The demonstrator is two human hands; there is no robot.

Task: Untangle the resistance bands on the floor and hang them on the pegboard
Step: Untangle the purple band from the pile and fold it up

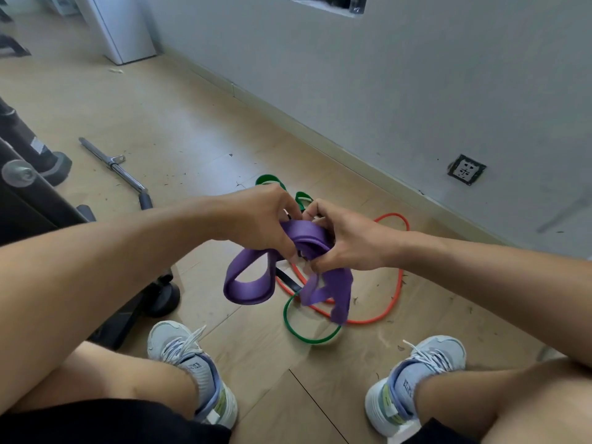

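Left hand (262, 219) and right hand (342, 241) both pinch the wide purple rubber band (246, 283) above the wooden floor (192, 123), wall (384, 91) near.

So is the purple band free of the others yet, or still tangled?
Still tangled. Both hands, left and right, grip the purple band at a knot; a black strip runs out from under it.

The wooden floor (192, 123) carries an orange band (398, 283) and a green band (290, 325) beneath the hands, a metal bar (112, 163) lying well off to their left.
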